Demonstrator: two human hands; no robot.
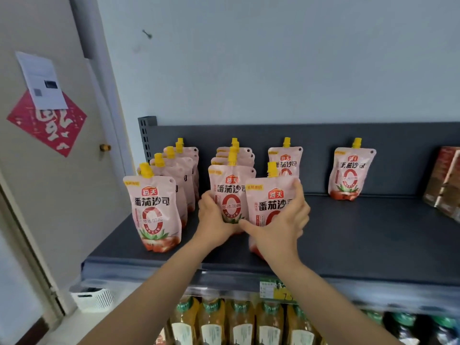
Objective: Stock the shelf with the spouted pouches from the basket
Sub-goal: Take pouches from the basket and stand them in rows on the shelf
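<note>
While upright on the shelf point(348, 235), two pouches, left hand point(214, 220) and right hand point(278, 225) each clamped around one.

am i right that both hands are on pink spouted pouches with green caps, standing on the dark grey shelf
Not quite: the caps are yellow, not green, as the head view shows. The left hand holds one pink spouted pouch and the right hand another, both standing on the dark grey shelf.
</note>
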